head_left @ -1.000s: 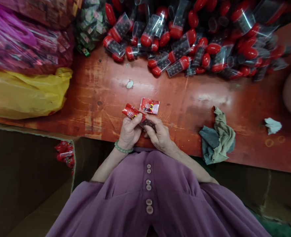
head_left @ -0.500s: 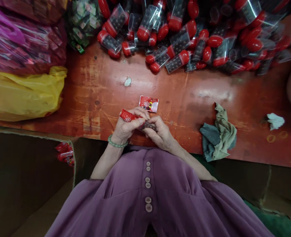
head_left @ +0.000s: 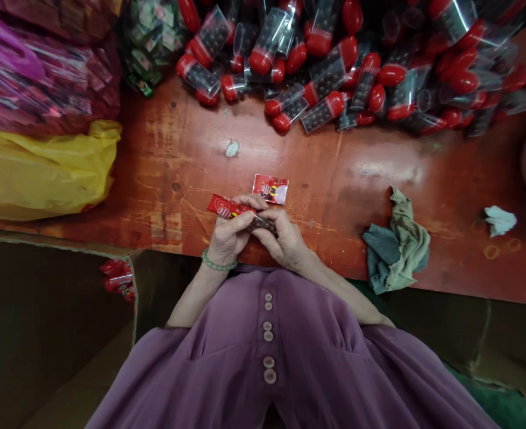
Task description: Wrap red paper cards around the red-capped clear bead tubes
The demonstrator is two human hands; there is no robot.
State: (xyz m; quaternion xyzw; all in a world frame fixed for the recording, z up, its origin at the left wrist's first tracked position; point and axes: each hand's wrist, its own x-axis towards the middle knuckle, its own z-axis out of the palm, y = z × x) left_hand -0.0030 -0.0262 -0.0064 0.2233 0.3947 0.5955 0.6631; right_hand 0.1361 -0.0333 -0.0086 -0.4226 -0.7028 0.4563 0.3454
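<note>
Near the table's front edge, both my hands are closed around one small piece. My left hand (head_left: 227, 235), with a beaded bracelet at its wrist, grips a red printed sleeve or card (head_left: 221, 205), thumb along its top. My right hand (head_left: 287, 241) pinches the other end, a clear tube with dark beads (head_left: 263, 224). How the sleeve and tube join is hidden by my fingers. Just beyond my fingertips, a second red printed card (head_left: 270, 188) lies flat on the table.
A heap of red-capped clear tubes (head_left: 320, 113) spans the back of the red table (head_left: 186, 155). Yellow (head_left: 43, 173) and purple (head_left: 66, 89) bags stand left, a bag of green packets (head_left: 155, 36) behind. Right are crumpled cloths (head_left: 399, 244) and white tissue (head_left: 499, 220). A cardboard box (head_left: 66, 286) sits below left.
The red sleeve has shifted slightly left and up, with more of its print showing. Both hands have moved a little, still holding it and the tube.
</note>
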